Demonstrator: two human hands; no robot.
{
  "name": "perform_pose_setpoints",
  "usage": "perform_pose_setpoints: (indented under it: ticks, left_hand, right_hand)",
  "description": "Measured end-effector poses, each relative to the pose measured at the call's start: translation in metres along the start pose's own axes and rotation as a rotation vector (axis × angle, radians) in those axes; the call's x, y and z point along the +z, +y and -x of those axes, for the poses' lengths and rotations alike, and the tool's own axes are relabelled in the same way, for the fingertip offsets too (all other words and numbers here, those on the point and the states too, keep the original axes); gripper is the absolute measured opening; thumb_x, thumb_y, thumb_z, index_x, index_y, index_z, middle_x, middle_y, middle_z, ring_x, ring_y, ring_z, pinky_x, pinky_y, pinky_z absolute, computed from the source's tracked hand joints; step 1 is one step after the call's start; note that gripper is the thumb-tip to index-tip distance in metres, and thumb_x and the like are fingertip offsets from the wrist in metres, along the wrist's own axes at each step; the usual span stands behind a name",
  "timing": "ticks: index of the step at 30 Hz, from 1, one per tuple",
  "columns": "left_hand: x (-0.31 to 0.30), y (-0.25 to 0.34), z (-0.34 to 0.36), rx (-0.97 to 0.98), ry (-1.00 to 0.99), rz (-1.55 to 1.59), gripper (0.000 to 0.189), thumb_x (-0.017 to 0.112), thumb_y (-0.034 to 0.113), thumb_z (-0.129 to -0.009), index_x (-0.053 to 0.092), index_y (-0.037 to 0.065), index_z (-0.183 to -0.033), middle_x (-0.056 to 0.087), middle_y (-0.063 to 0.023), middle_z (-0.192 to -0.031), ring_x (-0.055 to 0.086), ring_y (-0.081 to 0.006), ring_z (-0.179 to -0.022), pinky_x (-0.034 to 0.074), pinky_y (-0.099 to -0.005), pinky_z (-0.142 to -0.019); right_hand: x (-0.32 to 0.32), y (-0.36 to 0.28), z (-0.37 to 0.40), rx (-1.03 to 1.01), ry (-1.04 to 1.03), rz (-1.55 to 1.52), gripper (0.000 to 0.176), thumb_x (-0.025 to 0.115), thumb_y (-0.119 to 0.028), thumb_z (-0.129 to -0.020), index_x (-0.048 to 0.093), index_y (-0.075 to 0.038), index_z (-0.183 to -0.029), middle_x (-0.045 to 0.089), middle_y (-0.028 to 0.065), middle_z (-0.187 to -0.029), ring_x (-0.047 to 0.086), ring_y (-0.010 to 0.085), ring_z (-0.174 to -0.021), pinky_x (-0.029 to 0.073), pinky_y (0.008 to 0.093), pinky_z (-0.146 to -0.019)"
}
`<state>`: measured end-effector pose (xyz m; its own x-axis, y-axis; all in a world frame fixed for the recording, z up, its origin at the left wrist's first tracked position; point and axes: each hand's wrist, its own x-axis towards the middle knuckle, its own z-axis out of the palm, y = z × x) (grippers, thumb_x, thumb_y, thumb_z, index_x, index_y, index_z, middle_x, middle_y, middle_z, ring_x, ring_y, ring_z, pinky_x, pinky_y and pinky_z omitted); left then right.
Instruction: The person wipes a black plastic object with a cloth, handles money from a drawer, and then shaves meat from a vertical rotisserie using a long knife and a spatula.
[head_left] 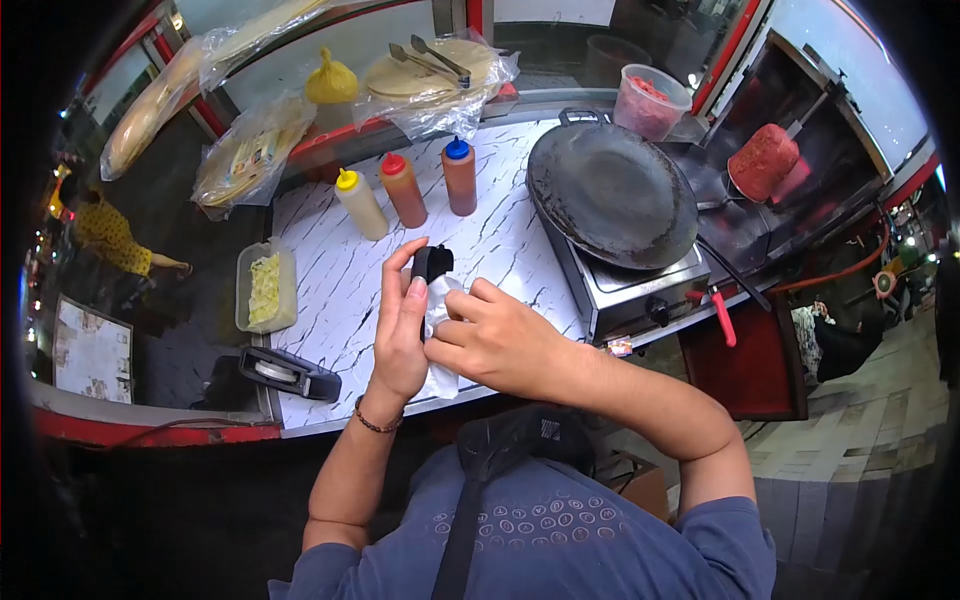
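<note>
My left hand (402, 345) holds a small black object (434, 262) upright in front of me, its fingers along the left side; I cannot make out its kind. Against that object my right hand (500, 340) curls its fingers around a crumpled white tissue (442, 382), which hangs down below the knuckles. Just beyond my hands stand three squeeze bottles: one with a yellow cap (362, 205), one with a red cap (404, 192) and one with a blue cap (460, 178). A black tape dispenser (290, 374) lies left of my left wrist.
A round black griddle (612, 195) sits on a gas stove (640, 290) at right. Behind it are a tub of red food (650, 102) and meat on a spit (763, 163). Shredded cabbage fills a container (287, 290) at left. Tongs (430, 60) rest on bagged flatbreads (385, 75).
</note>
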<state>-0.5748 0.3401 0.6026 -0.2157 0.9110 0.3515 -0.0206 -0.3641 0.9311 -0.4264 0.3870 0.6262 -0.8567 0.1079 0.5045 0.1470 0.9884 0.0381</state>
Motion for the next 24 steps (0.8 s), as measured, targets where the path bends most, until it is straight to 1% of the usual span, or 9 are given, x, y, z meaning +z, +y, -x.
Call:
perform_pose_setpoints:
  ticks: [2, 8, 13, 14, 16, 20, 22, 23, 24]
  left_hand:
    - [-0.003, 0.005, -0.001, -0.115, -0.091, 0.048, 0.042, 0.034, 0.020, -0.102, 0.039, 0.001, -0.140, 0.045, -0.0105, -0.133, 0.044, -0.0158, -0.121, 0.030, -0.0295, -0.107]
    - [0.001, 0.000, 0.005, -0.179, -0.123, 0.056, 0.043, 0.035, 0.021, -0.101, 0.040, 0.001, -0.139, 0.047, -0.0107, -0.129, 0.045, -0.0150, -0.116, 0.032, -0.0286, -0.105]
    - [0.002, -0.012, 0.011, -0.218, -0.180, 0.007, 0.043, 0.035, 0.022, -0.102, 0.039, 0.002, -0.140, 0.050, -0.0104, -0.123, 0.047, -0.0129, -0.110, 0.034, -0.0272, -0.101]
    - [0.001, -0.017, 0.005, -0.027, -0.061, -0.063, 0.043, 0.036, 0.024, -0.102, 0.038, 0.005, -0.141, 0.053, -0.0102, -0.119, 0.052, -0.0116, -0.103, 0.041, -0.0270, -0.093]
    - [-0.018, -0.001, -0.003, -0.147, 0.055, 0.189, 0.044, 0.037, 0.027, -0.102, 0.035, 0.009, -0.143, 0.056, -0.0108, -0.115, 0.057, -0.0123, -0.095, 0.048, -0.0269, -0.084]
    - [-0.014, -0.002, 0.001, -0.039, -0.010, 0.359, 0.053, 0.041, 0.036, -0.100, 0.030, 0.011, -0.146, 0.058, -0.0132, -0.115, 0.060, -0.0168, -0.094, 0.050, -0.0281, -0.084]
    - [-0.003, -0.005, -0.001, 0.039, 0.042, 0.226, 0.054, 0.038, 0.031, -0.100, 0.028, 0.003, -0.146, 0.050, -0.0168, -0.130, 0.058, -0.0178, -0.106, 0.046, -0.0307, -0.094]
    - [0.002, -0.005, -0.002, 0.064, 0.010, 0.255, 0.054, 0.037, 0.031, -0.100, 0.028, 0.003, -0.145, 0.048, -0.0168, -0.131, 0.058, -0.0181, -0.106, 0.046, -0.0312, -0.094]
    - [0.005, -0.003, -0.001, 0.087, -0.022, 0.286, 0.053, 0.036, 0.030, -0.101, 0.028, 0.002, -0.145, 0.047, -0.0168, -0.132, 0.058, -0.0183, -0.106, 0.046, -0.0316, -0.095]
  right_hand:
    - [-0.004, -0.001, -0.001, -0.046, -0.024, 0.150, 0.010, 0.061, -0.020, -0.077, 0.055, -0.012, -0.078, 0.055, -0.0006, -0.074, 0.054, 0.0175, -0.081, 0.041, 0.0324, -0.068]
    - [-0.002, 0.004, 0.004, -0.029, -0.006, 0.158, 0.010, 0.061, -0.018, -0.077, 0.055, -0.012, -0.081, 0.057, 0.0006, -0.076, 0.055, 0.0183, -0.083, 0.041, 0.0339, -0.068]
    - [-0.021, -0.001, 0.012, 0.077, -0.171, 0.203, 0.008, 0.061, -0.015, -0.079, 0.060, -0.009, -0.084, 0.064, 0.0031, -0.077, 0.057, 0.0202, -0.087, 0.042, 0.0351, -0.074]
    - [-0.023, 0.003, 0.020, 0.077, -0.172, 0.203, 0.008, 0.061, -0.015, -0.079, 0.060, -0.009, -0.084, 0.064, 0.0031, -0.077, 0.057, 0.0202, -0.087, 0.042, 0.0351, -0.074]
    - [-0.024, 0.012, 0.041, 0.225, -0.274, 0.054, 0.010, 0.062, -0.011, -0.076, 0.061, -0.008, -0.086, 0.064, 0.0041, -0.078, 0.057, 0.0217, -0.087, 0.041, 0.0363, -0.075]
    - [-0.040, 0.000, 0.029, 0.473, 0.287, -0.376, 0.006, 0.061, -0.007, -0.083, 0.062, -0.008, -0.089, 0.062, 0.0043, -0.080, 0.055, 0.0266, -0.079, 0.042, 0.0378, -0.066]
    - [-0.028, -0.007, 0.013, 0.352, 0.439, -0.266, 0.006, 0.063, -0.008, -0.080, 0.061, -0.008, -0.085, 0.062, 0.0042, -0.082, 0.055, 0.0259, -0.076, 0.043, 0.0366, -0.064]
    - [-0.021, -0.009, 0.009, 0.271, 0.379, -0.143, 0.016, 0.071, -0.005, -0.071, 0.064, -0.007, -0.086, 0.065, 0.0043, -0.082, 0.057, 0.0242, -0.079, 0.044, 0.0359, -0.069]
    - [-0.016, -0.012, 0.003, 0.193, 0.281, -0.015, 0.012, 0.062, -0.014, -0.075, 0.059, -0.008, -0.084, 0.059, 0.0037, -0.082, 0.056, 0.0228, -0.083, 0.043, 0.0352, -0.070]
